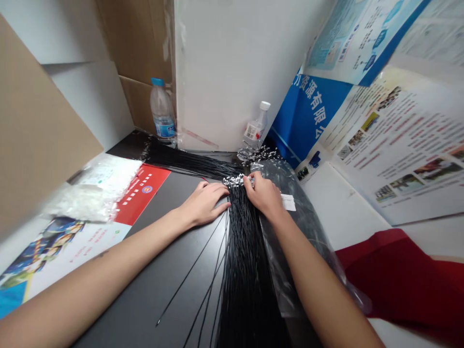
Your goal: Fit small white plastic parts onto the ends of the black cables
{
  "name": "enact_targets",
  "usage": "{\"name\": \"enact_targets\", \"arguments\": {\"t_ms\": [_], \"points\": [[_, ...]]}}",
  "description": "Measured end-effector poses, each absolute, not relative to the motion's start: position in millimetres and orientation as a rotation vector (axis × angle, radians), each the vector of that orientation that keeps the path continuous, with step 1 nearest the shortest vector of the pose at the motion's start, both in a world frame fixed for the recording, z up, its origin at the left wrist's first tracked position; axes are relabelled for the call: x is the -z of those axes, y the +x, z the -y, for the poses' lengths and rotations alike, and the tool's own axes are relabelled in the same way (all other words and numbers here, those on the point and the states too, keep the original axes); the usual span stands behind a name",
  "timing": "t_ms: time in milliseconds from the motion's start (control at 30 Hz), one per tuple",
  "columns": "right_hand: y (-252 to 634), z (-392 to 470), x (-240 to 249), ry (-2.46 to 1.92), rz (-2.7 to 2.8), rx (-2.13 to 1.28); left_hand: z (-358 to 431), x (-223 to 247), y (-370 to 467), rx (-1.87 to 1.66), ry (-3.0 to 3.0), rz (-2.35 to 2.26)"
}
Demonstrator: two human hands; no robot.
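Head view: cords in a thick black bundle on the tabletop, long axis running from mid-frame down to the bottom edge, nearly in line with the view. White ends bunched at the far end, centre of frame. Left hand on the bundle's left side, fingers bent loosely, thumb a little apart, tips at the edge just below the ends; nothing seen gripped. Right hand at the upper right of the bundle, thumb and forefinger close together against the ends; too small to tell whether one is pinched. Key relation: ends lie between the two hands, right fingers touching them, left fingertips just beside; right hand looks nearer. Bundle axis runs between the forearms, which come in from the two lower corners. A few strays fan out toward lower left, apart from the main bundle. Second bundle beyond the hands, lying crosswise toward upper left. Clear bag right of the cords, partly under the right forearm.
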State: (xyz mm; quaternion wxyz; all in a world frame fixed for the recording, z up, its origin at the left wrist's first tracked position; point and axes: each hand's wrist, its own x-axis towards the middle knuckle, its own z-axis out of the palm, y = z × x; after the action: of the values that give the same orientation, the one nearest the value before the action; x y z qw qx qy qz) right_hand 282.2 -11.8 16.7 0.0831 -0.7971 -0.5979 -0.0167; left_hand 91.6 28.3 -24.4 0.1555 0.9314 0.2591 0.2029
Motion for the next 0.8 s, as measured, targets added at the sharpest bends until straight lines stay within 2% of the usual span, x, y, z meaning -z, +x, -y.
{"name": "enact_targets", "arguments": {"t_ms": [800], "points": [[274.5,12.3,-15.2,-2.422,1.658,0.012,-26.6,24.2,81.1,-0.695,2.617,-0.589]]}}
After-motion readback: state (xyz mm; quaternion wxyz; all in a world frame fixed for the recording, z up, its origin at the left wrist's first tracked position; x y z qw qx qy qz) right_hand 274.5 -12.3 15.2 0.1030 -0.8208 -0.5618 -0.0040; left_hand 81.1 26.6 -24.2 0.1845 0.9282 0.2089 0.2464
